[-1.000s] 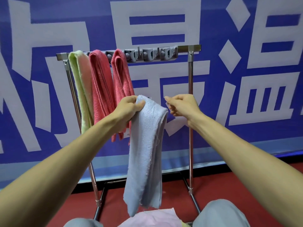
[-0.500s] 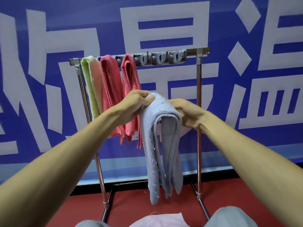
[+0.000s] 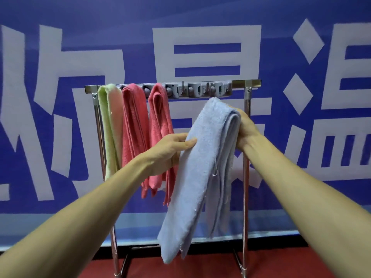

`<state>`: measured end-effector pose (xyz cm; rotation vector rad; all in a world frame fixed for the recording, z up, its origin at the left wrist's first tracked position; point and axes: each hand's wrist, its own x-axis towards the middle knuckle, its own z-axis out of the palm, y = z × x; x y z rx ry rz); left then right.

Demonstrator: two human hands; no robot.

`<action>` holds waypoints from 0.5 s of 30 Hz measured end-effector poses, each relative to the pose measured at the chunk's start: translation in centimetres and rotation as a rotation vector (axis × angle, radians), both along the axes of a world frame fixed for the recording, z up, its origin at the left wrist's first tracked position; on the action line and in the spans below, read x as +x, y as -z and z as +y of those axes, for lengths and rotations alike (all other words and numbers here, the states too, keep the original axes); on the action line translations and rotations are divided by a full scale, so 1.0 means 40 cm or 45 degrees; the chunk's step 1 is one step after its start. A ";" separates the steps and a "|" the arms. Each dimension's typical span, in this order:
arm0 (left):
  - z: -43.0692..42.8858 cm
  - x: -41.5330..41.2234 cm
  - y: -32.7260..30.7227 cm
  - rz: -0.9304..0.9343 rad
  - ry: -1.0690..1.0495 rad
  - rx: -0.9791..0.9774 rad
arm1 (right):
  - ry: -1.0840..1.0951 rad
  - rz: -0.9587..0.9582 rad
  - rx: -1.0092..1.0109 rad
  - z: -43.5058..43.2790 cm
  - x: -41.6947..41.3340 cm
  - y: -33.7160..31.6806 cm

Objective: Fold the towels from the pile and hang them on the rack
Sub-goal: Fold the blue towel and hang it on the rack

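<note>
A folded light-blue towel [image 3: 202, 163] hangs from both my hands in front of the metal rack [image 3: 246, 149]. My right hand [image 3: 246, 129] grips its folded top, just below the rack's bar. My left hand [image 3: 170, 149] holds the towel's left edge lower down, thumb on the cloth. On the rack's left part hang a green-and-pink towel [image 3: 111, 125] and two red towels [image 3: 133, 127] [image 3: 160, 125]. A grey strip of clips [image 3: 200, 90] runs along the bar above the blue towel.
A blue banner with large white characters [image 3: 206, 37] fills the wall behind the rack. The floor [image 3: 271, 263] below is red. The rack's bar to the right of the red towels carries no towel.
The blue towel has risen and tilted, its top now near the bar's right part. My right hand moved up and right; my left hand slid down the towel's left edge. The view tilted upward.
</note>
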<state>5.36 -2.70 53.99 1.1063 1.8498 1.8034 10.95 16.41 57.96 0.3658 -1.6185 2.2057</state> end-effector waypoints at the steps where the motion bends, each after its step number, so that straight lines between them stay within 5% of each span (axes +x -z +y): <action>1: 0.010 -0.010 -0.004 0.018 -0.063 0.060 | 0.024 -0.002 -0.052 0.004 -0.013 -0.010; 9: 0.107 -0.119 -0.124 -0.048 -0.282 0.465 | 0.093 -0.183 -0.474 -0.011 -0.102 -0.116; 15: 0.144 -0.235 -0.213 0.087 -0.622 0.622 | 0.021 -0.186 -0.439 -0.054 -0.223 -0.219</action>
